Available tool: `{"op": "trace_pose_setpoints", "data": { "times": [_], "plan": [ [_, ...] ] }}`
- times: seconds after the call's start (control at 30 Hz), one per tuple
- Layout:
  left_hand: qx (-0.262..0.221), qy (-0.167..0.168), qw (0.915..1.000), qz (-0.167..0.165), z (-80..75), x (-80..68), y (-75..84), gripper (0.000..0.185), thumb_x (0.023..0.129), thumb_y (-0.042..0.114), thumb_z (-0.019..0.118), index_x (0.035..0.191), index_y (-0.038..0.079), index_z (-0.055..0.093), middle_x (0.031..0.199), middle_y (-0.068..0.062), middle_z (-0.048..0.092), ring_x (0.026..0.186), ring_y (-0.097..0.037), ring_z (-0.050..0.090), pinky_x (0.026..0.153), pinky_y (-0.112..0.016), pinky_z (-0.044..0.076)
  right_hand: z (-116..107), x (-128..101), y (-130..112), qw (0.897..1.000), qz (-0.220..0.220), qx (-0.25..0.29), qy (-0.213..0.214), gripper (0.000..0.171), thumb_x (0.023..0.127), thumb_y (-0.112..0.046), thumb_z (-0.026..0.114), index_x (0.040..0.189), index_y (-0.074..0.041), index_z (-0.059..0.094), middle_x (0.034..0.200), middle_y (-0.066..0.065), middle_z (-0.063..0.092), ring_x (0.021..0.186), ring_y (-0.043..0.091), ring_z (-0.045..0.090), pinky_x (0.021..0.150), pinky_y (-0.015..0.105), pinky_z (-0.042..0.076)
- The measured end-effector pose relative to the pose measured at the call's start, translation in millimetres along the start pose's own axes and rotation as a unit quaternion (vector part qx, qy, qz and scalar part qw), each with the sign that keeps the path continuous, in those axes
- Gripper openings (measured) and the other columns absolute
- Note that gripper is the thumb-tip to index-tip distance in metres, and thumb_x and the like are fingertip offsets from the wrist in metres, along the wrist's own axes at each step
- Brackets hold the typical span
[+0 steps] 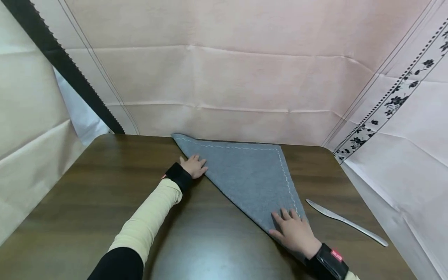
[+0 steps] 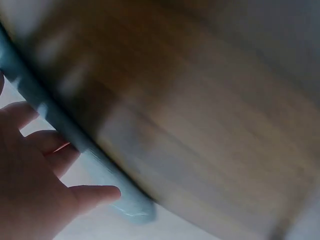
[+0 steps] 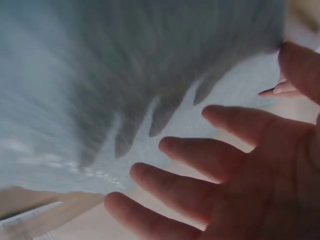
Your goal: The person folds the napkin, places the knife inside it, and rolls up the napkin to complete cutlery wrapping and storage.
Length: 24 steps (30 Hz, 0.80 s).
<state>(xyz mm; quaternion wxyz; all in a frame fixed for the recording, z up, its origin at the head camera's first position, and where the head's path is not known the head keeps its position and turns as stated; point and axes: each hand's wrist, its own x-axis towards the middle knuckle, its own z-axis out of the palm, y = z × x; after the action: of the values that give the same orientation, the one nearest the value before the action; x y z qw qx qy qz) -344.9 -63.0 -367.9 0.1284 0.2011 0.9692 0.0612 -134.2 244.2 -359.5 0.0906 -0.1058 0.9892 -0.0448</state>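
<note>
A blue-grey cloth [image 1: 241,171] with pale stitching near its edges lies folded into a triangle on the wooden table. At the fold's upper left, my left hand [image 1: 194,166] touches the cloth with its fingers extended. The left wrist view shows these fingers [image 2: 50,142] along the folded edge. My right hand [image 1: 294,233] is spread over the lower right part of the cloth, palm down. In the right wrist view its straight fingers [image 3: 200,160] cast shadows on the cloth. Both wrists wear black bands.
A silver table knife [image 1: 346,222] lies to the right of the cloth, its handle towards the front right. The brown wooden table [image 1: 87,210] has rounded far corners. Pale sheets [image 1: 224,77] hang behind it and at both sides.
</note>
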Motion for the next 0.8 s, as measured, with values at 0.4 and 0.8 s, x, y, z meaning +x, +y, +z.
{"op": "trace_pose_setpoints", "data": {
  "times": [0.4, 0.8],
  "plan": [
    [-0.007, -0.007, 0.9992, -0.038, -1.5, -14.7, -19.3, 0.056, 0.097, 0.037, 0.039, 0.144, 0.011, 0.027, 0.147, -0.023, 0.015, 0.135, -0.035, 0.012, 0.096, -0.067, 0.011, 7.1, -16.3, 0.2, 0.998, -0.041, 0.046, -0.015, 0.056, 0.085, -0.035, 0.061, 0.129, -0.001, 0.05, 0.129, 0.033, 0.041, 0.113, 0.058, 0.035, 0.081, 0.061, 0.038],
    [0.013, -0.026, 0.9989, -0.036, -7.5, -27.7, -19.7, 0.057, 0.096, 0.037, 0.041, 0.144, 0.011, 0.026, 0.146, -0.024, 0.017, 0.135, -0.034, 0.015, 0.097, -0.063, 0.019, 7.9, -17.3, 11.3, 0.996, -0.072, 0.059, -0.012, 0.063, 0.082, -0.041, 0.062, 0.128, 0.0, 0.051, 0.128, 0.036, 0.039, 0.112, 0.061, 0.032, 0.084, 0.061, 0.036]
  ]
}}
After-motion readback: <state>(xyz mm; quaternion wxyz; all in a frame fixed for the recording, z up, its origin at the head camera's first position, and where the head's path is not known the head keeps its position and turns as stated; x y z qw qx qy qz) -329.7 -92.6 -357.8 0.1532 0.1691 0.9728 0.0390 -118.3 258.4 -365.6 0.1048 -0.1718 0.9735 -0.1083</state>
